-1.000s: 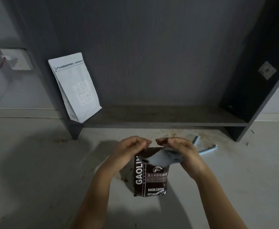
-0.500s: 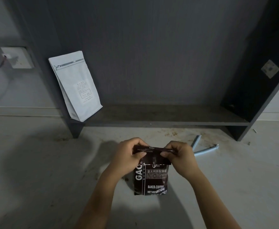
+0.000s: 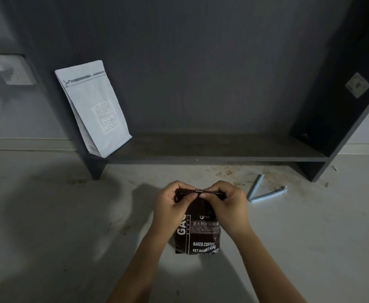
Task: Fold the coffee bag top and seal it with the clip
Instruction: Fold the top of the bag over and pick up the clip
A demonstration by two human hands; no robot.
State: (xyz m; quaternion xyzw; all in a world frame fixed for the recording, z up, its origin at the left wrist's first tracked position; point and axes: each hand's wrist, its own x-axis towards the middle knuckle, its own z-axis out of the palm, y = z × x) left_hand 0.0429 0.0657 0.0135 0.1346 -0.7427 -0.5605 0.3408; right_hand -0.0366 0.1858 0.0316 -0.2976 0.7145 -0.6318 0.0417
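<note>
Low in the middle of the frame: dark brown coffee bag (image 3: 197,235), upright on the pale concrete floor (image 3: 48,226), white print reading "BAKED.COFFEE" and "NET.WEIGHT:454g" near its bottom edge. Top of bag flattened into a narrow horizontal strip, pinched from both ends. Left hand (image 3: 171,206) closed on the left half of that strip, thumb in front, fingers curled over behind. Right hand (image 3: 227,204) closed likewise on the right half, thumb tip almost meeting the left thumb at the strip's middle. Both forearms rising from the bottom edge of the frame, converging on the bag.

Right of the hands, slightly higher: pale blue sealing clip (image 3: 264,192), lying open in a V on the floor, apart from bag and hands alike, untouched. Brown specks scattered on the floor around and above it.

Across the upper half: dark grey open shelf unit (image 3: 212,147), low board just above the floor. At its left end, upper left of the frame, a white zip-top pouch (image 3: 94,110) with a small printed label, leaning tilted against the unit's left upright. Far left edge: white wall socket plate (image 3: 13,69), blurred.
</note>
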